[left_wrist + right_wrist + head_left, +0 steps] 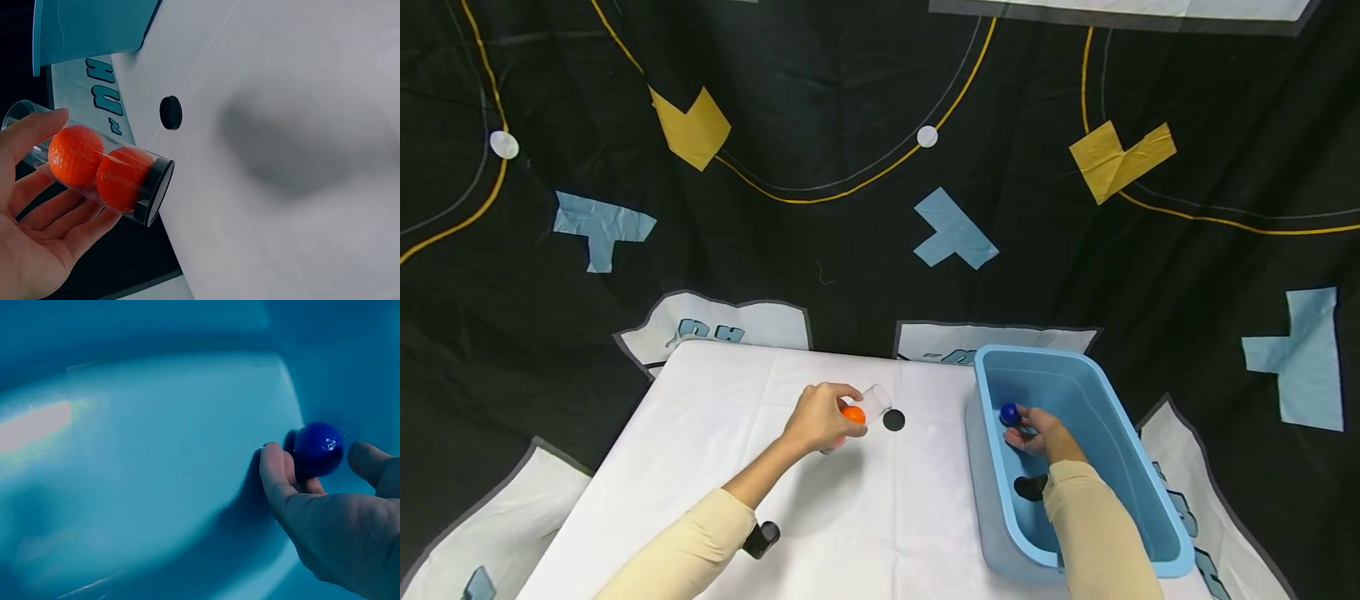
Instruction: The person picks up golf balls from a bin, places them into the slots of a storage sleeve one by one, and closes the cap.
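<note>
My left hand (pixel 823 419) holds a clear tube (pixel 877 400) tilted above the white table. In the left wrist view, the thumb and fingers (pixel 47 212) wrap round the tube; two orange dimpled balls (pixel 76 156) lie inside, near its black end cap (pixel 154 192). The tube's far end looks uncapped. A separate round black cap (pixel 170 112) lies on the table. Inside the blue bin, my right hand (pixel 1037 433) is at a glossy dark blue ball (pixel 319 450). Its fingers reach beside and under the ball, while the thumb stands slightly apart from it.
The light blue bin (pixel 1112 417) stands at the right of the white table (pixel 715 400), its high rim around my right forearm. Behind the table hangs a black cloth (pixel 820 258) with blue and yellow shapes. Black wrist cameras (pixel 762 540) sit below the wrists.
</note>
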`<state>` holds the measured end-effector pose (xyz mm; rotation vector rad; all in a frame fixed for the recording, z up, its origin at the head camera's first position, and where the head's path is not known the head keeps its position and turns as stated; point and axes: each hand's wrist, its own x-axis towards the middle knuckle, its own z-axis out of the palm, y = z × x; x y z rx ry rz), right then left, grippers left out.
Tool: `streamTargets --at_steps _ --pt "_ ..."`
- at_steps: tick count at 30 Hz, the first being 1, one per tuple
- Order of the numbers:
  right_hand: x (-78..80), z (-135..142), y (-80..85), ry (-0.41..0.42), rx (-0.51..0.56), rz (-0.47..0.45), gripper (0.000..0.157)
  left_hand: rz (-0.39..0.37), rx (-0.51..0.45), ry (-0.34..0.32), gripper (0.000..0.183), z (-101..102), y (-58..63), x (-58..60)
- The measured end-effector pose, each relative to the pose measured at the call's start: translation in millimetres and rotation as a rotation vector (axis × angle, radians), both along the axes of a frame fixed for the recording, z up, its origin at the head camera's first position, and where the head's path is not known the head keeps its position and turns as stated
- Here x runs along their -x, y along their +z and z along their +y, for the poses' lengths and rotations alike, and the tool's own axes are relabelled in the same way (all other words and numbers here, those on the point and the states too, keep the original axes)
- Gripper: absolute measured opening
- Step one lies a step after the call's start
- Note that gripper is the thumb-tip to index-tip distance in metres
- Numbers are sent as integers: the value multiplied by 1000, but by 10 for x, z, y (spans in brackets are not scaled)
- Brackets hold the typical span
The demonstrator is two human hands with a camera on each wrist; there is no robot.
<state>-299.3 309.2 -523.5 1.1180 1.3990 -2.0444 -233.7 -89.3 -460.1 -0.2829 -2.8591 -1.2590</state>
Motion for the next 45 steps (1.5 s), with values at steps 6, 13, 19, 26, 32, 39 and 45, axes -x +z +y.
streamTargets --at_steps 6,13,19,26,32,39,45 --pt "12 18 -77 16 -64 15 36 -8 0 17 39 -42 -3 -25" --pt "110 127 -238 82 -139 9 61 -17 1 12 41 -56 -17 -31" --pt "60 83 -126 66 -160 14 30 -16 4 15 43 -64 5 -2" --pt "-29 98 -20 135 -42 21 23 -23 2 26 41 -67 13 -2" --pt "-43 111 20 120 -19 73 20 -18 -3 21 41 -48 2 0" --pt "-31 187 81 139 29 118 12 -24 -3 14 39 -21 -16 10" --pt "-67 267 236 222 40 173 13 -6 12 -8 39 11 -16 15"
